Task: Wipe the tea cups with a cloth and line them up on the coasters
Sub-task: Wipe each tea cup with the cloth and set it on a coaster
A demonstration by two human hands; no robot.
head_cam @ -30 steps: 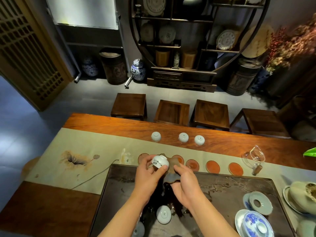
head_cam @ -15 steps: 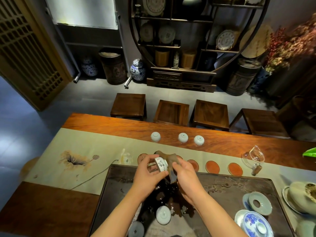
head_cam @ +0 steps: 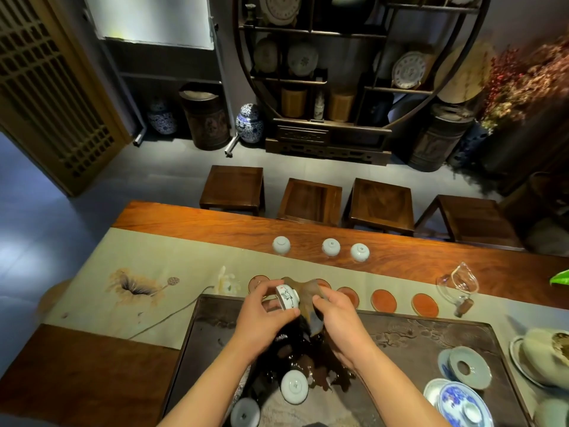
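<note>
My left hand (head_cam: 261, 315) grips a small white tea cup (head_cam: 287, 297) with a painted sprig, tipped on its side above the dark tea tray (head_cam: 431, 337). My right hand (head_cam: 335, 315) holds a brown cloth (head_cam: 303, 298) pressed against the cup's mouth. A row of round orange coasters (head_cam: 383, 301) lies on the beige runner just beyond the tray; my hands hide some of them. Three white cups (head_cam: 331, 247) stand upside down on the wood farther back. Two more upturned cups (head_cam: 294, 386) rest on the tray below my wrists.
A glass pitcher (head_cam: 458, 285) stands right of the coasters. Blue-and-white lidded bowls and saucers (head_cam: 462, 402) crowd the tray's right corner. A small pale figurine (head_cam: 226, 280) sits left of the coasters. Several wooden stools (head_cam: 309, 200) line the table's far side.
The cup has turned in my left hand from bottom-up to lying on its side, and my right hand has brought the cloth up against its mouth.
</note>
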